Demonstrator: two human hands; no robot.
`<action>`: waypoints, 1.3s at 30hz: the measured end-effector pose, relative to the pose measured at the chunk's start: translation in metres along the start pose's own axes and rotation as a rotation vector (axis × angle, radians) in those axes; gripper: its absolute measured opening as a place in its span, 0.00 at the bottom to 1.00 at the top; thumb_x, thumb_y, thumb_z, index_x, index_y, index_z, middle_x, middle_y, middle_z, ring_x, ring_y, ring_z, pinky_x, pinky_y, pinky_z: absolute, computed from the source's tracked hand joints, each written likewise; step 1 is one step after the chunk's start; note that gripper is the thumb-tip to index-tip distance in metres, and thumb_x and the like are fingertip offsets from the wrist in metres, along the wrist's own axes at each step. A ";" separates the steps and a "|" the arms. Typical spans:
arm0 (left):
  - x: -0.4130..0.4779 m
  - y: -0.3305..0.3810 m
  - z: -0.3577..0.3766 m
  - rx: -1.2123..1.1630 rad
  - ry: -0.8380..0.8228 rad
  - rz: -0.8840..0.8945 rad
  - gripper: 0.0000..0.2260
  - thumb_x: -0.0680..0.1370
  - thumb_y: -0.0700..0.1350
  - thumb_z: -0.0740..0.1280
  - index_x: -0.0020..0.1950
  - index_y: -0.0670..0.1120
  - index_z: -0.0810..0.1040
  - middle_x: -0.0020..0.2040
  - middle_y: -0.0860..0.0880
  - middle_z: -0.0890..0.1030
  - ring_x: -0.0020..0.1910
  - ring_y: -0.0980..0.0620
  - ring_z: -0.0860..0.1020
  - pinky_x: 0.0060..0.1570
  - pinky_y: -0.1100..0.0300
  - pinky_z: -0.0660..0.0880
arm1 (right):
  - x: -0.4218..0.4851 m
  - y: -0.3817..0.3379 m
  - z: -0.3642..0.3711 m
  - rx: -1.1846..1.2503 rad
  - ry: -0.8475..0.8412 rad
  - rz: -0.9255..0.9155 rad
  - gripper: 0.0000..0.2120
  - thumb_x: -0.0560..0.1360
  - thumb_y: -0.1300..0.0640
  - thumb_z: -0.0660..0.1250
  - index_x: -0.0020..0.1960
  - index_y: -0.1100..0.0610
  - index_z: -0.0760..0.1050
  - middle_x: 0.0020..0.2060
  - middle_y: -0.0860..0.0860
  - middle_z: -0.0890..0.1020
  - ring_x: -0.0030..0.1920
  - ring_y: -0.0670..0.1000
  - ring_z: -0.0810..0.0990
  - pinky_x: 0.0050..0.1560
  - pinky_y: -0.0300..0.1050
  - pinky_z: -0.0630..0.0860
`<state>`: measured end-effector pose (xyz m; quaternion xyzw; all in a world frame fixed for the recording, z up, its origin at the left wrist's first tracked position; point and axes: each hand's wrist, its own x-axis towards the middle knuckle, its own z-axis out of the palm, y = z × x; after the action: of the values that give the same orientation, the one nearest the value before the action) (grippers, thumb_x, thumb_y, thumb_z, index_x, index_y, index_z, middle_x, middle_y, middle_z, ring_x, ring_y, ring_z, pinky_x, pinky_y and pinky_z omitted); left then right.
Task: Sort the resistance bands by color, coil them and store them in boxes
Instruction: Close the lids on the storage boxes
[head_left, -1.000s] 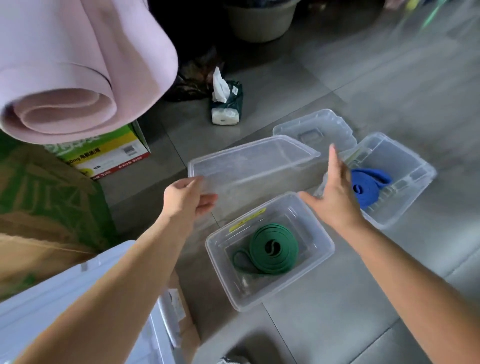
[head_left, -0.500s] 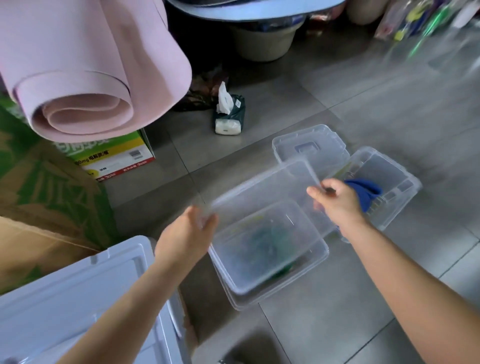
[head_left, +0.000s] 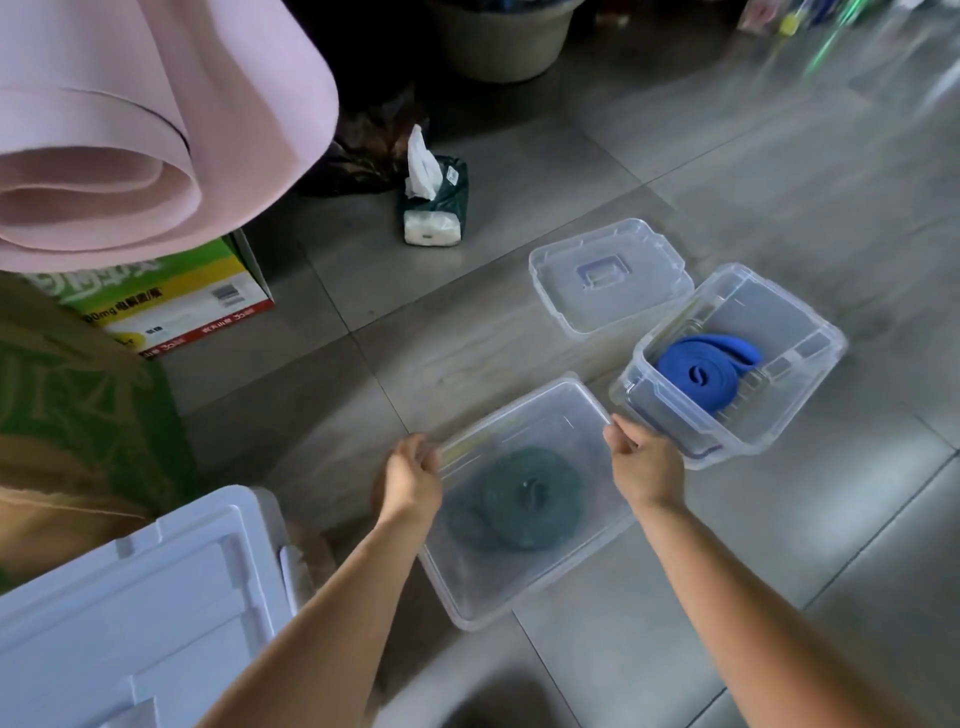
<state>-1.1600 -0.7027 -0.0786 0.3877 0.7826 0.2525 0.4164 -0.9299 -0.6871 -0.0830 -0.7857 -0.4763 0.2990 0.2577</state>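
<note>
On the floor tiles (head_left: 727, 156), the clear lid (head_left: 524, 415) lies over the near box (head_left: 483, 608), the coiled green band (head_left: 524, 499) visible through it. The left hand (head_left: 410, 480) pinches the lid's left edge and the right hand (head_left: 647, 462) its right edge, fingers curled, box between them; seating cannot be confirmed. The blue band (head_left: 701, 371) lies in the uncovered box (head_left: 815, 410) beside the right hand

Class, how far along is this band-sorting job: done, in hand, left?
Done: green band and blue band coiled, one per box. In hand: left hand and right hand grip a lid over the green band's box. Left: the blue band's box stands open, the spare lid beside it.
</note>
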 end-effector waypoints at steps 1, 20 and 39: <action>0.002 -0.001 0.001 0.003 0.000 -0.012 0.07 0.79 0.38 0.60 0.47 0.50 0.73 0.46 0.49 0.75 0.47 0.50 0.73 0.48 0.60 0.68 | -0.001 0.003 0.001 0.027 0.003 0.005 0.15 0.78 0.56 0.62 0.62 0.60 0.76 0.57 0.57 0.81 0.59 0.55 0.79 0.59 0.43 0.70; -0.032 -0.025 0.037 0.764 0.064 0.365 0.29 0.77 0.57 0.50 0.73 0.42 0.64 0.70 0.44 0.71 0.69 0.41 0.68 0.66 0.34 0.59 | -0.010 0.023 0.013 -0.340 0.130 -0.141 0.18 0.80 0.52 0.56 0.42 0.65 0.74 0.39 0.63 0.81 0.42 0.65 0.79 0.36 0.49 0.66; -0.032 -0.010 0.033 0.969 -0.027 0.217 0.29 0.74 0.55 0.53 0.69 0.38 0.69 0.65 0.39 0.72 0.62 0.39 0.67 0.61 0.39 0.64 | 0.000 0.012 -0.005 -0.537 -0.206 -0.148 0.21 0.79 0.44 0.44 0.50 0.57 0.69 0.36 0.53 0.82 0.37 0.58 0.82 0.30 0.44 0.66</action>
<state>-1.1243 -0.7326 -0.0887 0.6191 0.7598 -0.1034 0.1696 -0.9190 -0.6928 -0.0879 -0.7544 -0.6180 0.2208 0.0119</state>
